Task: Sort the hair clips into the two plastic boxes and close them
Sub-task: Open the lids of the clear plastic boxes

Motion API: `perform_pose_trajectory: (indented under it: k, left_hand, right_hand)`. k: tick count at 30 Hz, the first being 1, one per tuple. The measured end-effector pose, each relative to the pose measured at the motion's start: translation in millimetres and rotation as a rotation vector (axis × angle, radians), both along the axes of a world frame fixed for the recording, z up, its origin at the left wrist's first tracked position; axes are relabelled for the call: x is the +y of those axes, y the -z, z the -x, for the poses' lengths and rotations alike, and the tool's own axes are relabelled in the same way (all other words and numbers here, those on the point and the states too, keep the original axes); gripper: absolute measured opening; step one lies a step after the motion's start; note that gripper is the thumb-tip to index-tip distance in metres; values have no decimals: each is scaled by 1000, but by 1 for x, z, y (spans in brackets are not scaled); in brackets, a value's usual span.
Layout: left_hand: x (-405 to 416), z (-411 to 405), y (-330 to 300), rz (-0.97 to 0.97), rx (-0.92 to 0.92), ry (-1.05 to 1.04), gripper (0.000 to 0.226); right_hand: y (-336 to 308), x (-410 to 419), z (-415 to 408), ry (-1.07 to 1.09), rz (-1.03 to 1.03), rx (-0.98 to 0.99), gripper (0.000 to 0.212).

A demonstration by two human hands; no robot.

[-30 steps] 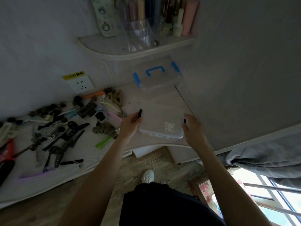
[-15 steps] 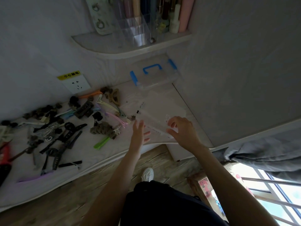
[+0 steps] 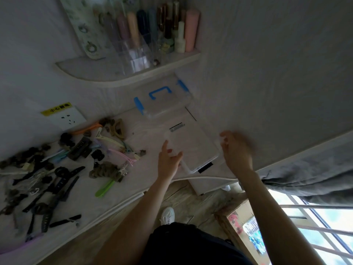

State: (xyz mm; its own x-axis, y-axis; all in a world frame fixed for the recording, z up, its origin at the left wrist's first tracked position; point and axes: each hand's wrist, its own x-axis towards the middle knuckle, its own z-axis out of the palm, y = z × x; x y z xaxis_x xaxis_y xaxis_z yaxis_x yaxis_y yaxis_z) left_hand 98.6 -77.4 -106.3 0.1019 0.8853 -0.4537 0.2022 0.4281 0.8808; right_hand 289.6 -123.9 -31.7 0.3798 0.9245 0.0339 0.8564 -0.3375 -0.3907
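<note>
Hair clips (image 3: 63, 165): spread loose over the left half of the pale desk top (image 3: 145, 175), well apart from your hands; black, brown, pink and green ones show.
Near box (image 3: 191, 148): clear plastic, lying flat at the desk's right end, between your two hands; black latch at its near edge.
Far box (image 3: 162, 100): clear, with a blue handle and blue latches, lid on, against the wall under the shelf (image 3: 126, 73).
Left hand (image 3: 168, 159): fingers straight and spread, fingertips at the near box's left edge; it grips nothing.
Right hand (image 3: 236, 148): blurred at the box's right edge; you cannot tell whether it grips.
Room: white walls meeting in a corner, wooden floor, grey curtain (image 3: 309, 178), window at lower right.
Writing: yellow strip above the wall socket (image 3: 66, 117), characters too small to read; barcode-like label (image 3: 176, 127) on the near box, unreadable.
</note>
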Motion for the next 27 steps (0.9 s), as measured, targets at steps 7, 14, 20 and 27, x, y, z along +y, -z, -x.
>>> perform_pose_trajectory:
  k: [7,14,20,27]
  left_hand:
    - [13,-4,-7,-88,111,21,69]
    - [101,54,-38,-235,114,-384,55]
    - [158,69,-27,-50,64,-202,75]
    - [157,82,-21,-89,-14,-118,67]
  right_hand:
    - [-2,0,24,-204,-263,-230,35]
    - [8,89,62,-397,7,95,52]
    - [26,133,85,-407,162,67,46]
    - [33,121,86,-391,-197,119,26]
